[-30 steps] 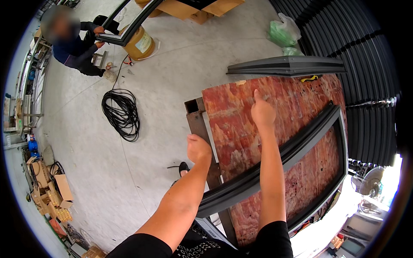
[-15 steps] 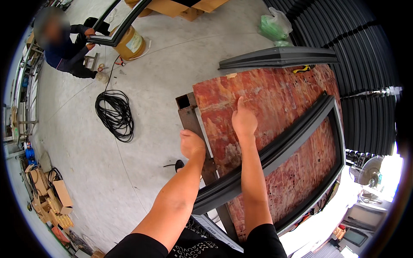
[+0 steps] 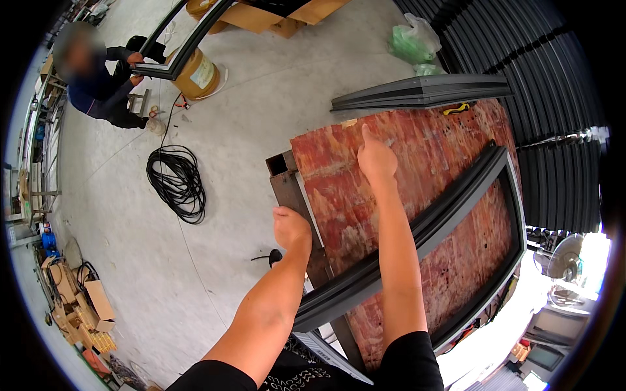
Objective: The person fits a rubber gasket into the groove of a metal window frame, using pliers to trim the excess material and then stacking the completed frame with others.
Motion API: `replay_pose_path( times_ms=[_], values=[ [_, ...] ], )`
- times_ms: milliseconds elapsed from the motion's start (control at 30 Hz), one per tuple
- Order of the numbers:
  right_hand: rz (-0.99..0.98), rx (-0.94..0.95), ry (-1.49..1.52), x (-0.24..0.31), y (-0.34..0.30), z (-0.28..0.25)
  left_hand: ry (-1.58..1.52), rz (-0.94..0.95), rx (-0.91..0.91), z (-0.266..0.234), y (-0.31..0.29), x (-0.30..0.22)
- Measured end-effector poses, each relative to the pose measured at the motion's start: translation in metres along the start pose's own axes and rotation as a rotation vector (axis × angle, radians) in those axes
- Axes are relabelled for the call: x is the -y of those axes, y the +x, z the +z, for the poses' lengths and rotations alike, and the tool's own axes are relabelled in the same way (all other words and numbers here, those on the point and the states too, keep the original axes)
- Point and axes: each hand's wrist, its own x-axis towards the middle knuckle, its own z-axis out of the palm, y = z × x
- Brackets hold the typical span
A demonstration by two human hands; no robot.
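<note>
My left hand (image 3: pixel 291 228) is closed at the left edge of a worktable, above a rusty square steel tube (image 3: pixel 290 189). Its fingers are curled, and whatever they may hold is hidden. Over the worn reddish board (image 3: pixel 339 189) of the table reaches my right hand (image 3: pixel 377 158). One finger stretches away from me toward the far edge; the others curl under, out of sight, so I cannot make out anything in them. A black framed panel section (image 3: pixel 417 238) lies across the board beneath my right forearm.
Past the board's far edge lies a dark grey profile (image 3: pixel 420 91), with a yellow-black tool (image 3: pixel 456 109) near it. Dark profiles (image 3: pixel 548 98) are stacked at right. A coiled black cable (image 3: pixel 176 182) lies on the floor. Far left, a seated person (image 3: pixel 98 78) holds a frame (image 3: pixel 173 65).
My right hand has moved slightly farther away and to the right over the board. The left hand has dropped a little in the picture, as has most of the scene.
</note>
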Motion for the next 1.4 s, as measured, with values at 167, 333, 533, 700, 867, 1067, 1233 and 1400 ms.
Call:
replay_pose_path(
  times_ms=[167, 333, 533, 700, 867, 1067, 1233, 1400],
  values=[
    [0.03, 0.074, 0.021, -0.003, 0.015, 0.01, 0.038, -0.028, 0.0, -0.002, 0.0, -0.003],
    [-0.039, 0.177, -0.07, 0.006, -0.017, 0.003, 0.03, -0.031, 0.019, 0.001, 0.0, -0.002],
    [-0.125, 0.18, -0.075, 0.002, -0.055, 0.007, 0.016, -0.025, 0.02, -0.001, -0.001, -0.005],
    [-0.201, 0.036, -0.072, -0.009, -0.039, -0.001, 0.034, -0.012, 0.005, -0.001, -0.001, -0.004],
    [-0.094, 0.098, -0.053, -0.007, -0.03, -0.012, -0.022, 0.007, -0.023, -0.001, -0.002, -0.003],
    [-0.099, 0.057, -0.03, -0.003, -0.023, 0.01, 0.026, -0.039, 0.003, -0.002, -0.001, -0.006],
    [-0.056, 0.005, 0.001, 0.014, -0.027, 0.019, 0.026, -0.044, -0.02, -0.001, 0.0, -0.004],
    [-0.033, -0.048, 0.06, 0.025, -0.029, 0.031, 0.028, -0.133, 0.152, -0.02, -0.005, -0.019]
  ],
)
